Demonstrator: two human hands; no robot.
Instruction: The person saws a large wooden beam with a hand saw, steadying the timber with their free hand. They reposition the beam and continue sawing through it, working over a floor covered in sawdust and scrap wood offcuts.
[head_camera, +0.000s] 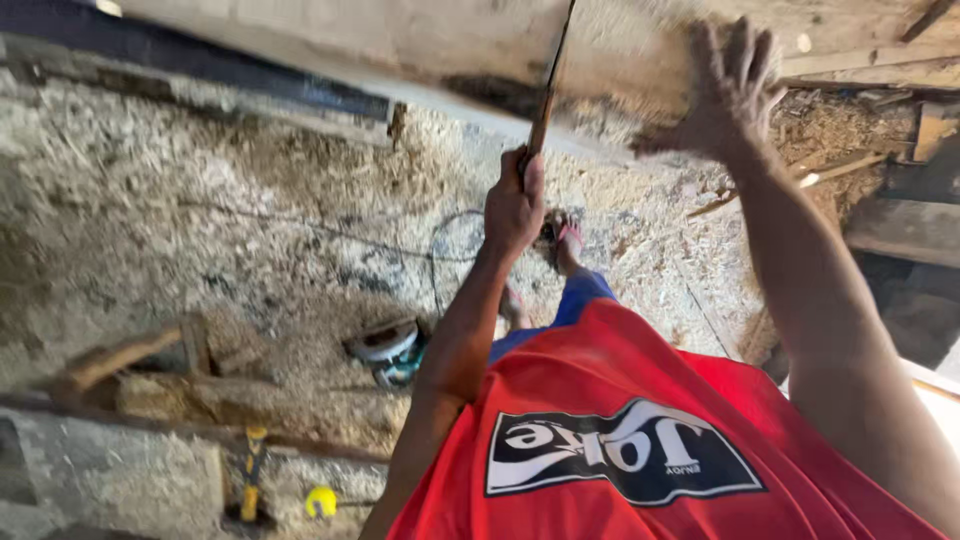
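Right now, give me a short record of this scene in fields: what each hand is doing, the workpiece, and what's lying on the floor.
left hand: closed around the handle of a thin saw, blade running up into the plank
right hand: fingers spread, pressed flat on the wooden plank
floor: covered in sawdust and shavings
circular saw: on the floor by the person's feet, cable trailing away
yellow-handled tool: on the floor, lower left
clothing: red shirt, blue trousers
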